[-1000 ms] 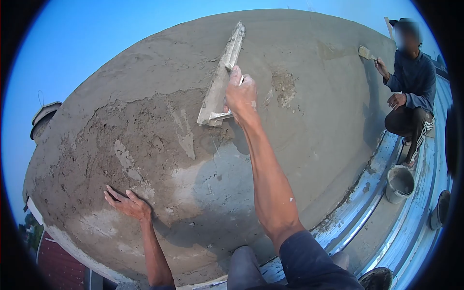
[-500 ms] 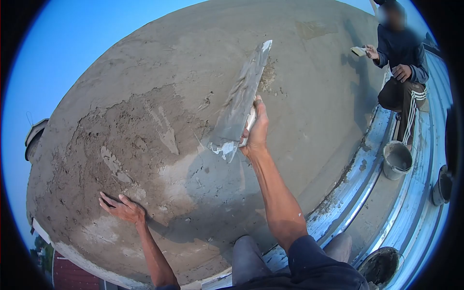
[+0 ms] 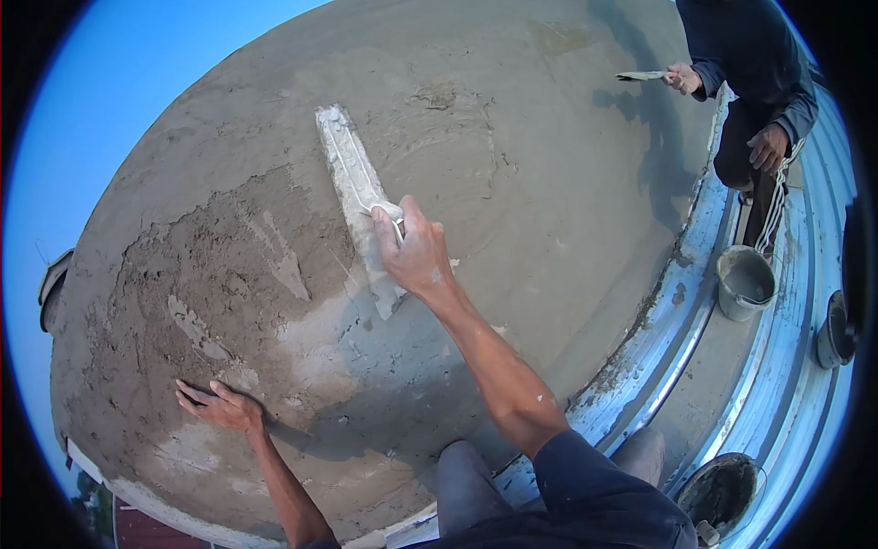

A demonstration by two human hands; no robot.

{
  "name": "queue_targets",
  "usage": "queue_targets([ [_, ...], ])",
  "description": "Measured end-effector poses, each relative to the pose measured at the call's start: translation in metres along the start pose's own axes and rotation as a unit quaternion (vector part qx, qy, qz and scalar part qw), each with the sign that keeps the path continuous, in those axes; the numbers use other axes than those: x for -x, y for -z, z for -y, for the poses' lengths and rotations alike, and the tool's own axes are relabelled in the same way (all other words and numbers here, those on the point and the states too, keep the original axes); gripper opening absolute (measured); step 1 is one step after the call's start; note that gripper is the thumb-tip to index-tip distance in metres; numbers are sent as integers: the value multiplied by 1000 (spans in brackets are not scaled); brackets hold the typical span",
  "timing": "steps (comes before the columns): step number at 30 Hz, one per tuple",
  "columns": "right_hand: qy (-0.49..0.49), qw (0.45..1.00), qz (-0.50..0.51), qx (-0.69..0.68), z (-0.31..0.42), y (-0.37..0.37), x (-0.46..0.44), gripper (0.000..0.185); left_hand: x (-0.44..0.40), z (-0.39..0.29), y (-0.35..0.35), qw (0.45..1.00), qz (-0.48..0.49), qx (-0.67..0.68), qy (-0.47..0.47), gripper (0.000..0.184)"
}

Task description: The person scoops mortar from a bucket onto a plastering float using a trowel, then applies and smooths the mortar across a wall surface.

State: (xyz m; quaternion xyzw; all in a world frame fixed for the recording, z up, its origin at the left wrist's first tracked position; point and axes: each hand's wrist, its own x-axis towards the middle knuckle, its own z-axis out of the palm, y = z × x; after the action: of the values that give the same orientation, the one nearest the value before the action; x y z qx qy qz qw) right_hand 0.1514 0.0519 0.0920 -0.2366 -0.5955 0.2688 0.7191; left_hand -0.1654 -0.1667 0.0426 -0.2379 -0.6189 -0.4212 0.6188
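Observation:
My right hand (image 3: pixel 416 249) is closed round the handle of a long plastering trowel (image 3: pixel 346 169), whose blade lies against the grey mortar of a curved wall (image 3: pixel 567 210). Lower left, my left hand (image 3: pixel 222 408) rests on the wall with its fingers spread and nothing in it. Between and above the hands is a rough, darker patch (image 3: pixel 201 265) with a ragged edge. A paler smooth area (image 3: pixel 320 352) lies below the trowel, partly in shadow.
At the upper right a co-worker (image 3: pixel 745 55) crouches, holding a brush (image 3: pixel 642 76) near the wall. Buckets stand on the metal roofing (image 3: pixel 658 375): one (image 3: pixel 745 282) near the co-worker, one (image 3: pixel 834 334) at the right edge, one (image 3: pixel 720 494) at the bottom right.
The trowel, seen tilted off the wall half a second ago, is now flat against it and further left in my right hand. The view has shifted. The co-worker's brush has turned.

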Motion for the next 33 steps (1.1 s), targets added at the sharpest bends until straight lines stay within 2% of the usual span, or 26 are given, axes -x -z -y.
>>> queue_targets([
  [2, -7, 997, -61, -36, -1, -1, 39, 35, -1, 6, -2, 1000, -9, 1, -8, 60],
  [4, -60, 981, -186, 17, -33, 5, 64, 34, -1, 13, -3, 999, -8, -12, -34, 60],
  [5, -192, 956, -184, -128, -42, 20, 71, 33, -2, 11, -4, 999, -11, -11, -37, 60],
  [6, -316, 894, -174, -268, -50, 32, 75, 32, -2, 10, -4, 999, -9, -12, -29, 62],
  [7, -318, 892, -175, -269, -58, 36, 76, 32, -1, 10, -2, 1000, -4, -14, -20, 64],
  [9, -364, 811, -256, -379, -75, 41, 66, 32, 0, 11, -1, 1000, -3, -16, -17, 64],
  [12, -358, 800, -250, -411, -71, 30, 29, 35, 1, 8, -1, 1000, -7, -8, -19, 63],
  [17, -282, 888, -167, -323, -33, 36, -40, 38, 2, 8, -8, 999, -18, -34, -20, 63],
  [18, -284, 888, -166, -321, -21, 35, -51, 38, 1, 6, -7, 999, -19, -30, -20, 63],
  [20, -242, 930, -128, -247, 2, 32, -66, 43, 3, 6, -8, 999, -15, -30, -19, 63],
  [26, -161, 977, -43, -134, 49, 13, -65, 45, 1, 6, -10, 999, -31, -18, -22, 62],
  [27, -160, 977, -43, -136, 48, -1, -67, 45, 1, 8, -10, 999, -26, -22, -19, 62],
  [29, -73, 986, -43, -144, 48, -27, -70, 44, 2, 11, -8, 999, -21, -28, -17, 62],
  [30, -74, 986, -43, -144, 50, -31, -66, 44, 2, 12, -7, 999, -15, -25, -17, 61],
  [32, -111, 939, 83, -314, 54, -35, -50, 40, 1, 14, -6, 1000, -10, -18, -18, 61],
  [33, -109, 940, 81, -313, 52, -31, -40, 40, 0, 16, -5, 999, -13, -18, -36, 60],
])
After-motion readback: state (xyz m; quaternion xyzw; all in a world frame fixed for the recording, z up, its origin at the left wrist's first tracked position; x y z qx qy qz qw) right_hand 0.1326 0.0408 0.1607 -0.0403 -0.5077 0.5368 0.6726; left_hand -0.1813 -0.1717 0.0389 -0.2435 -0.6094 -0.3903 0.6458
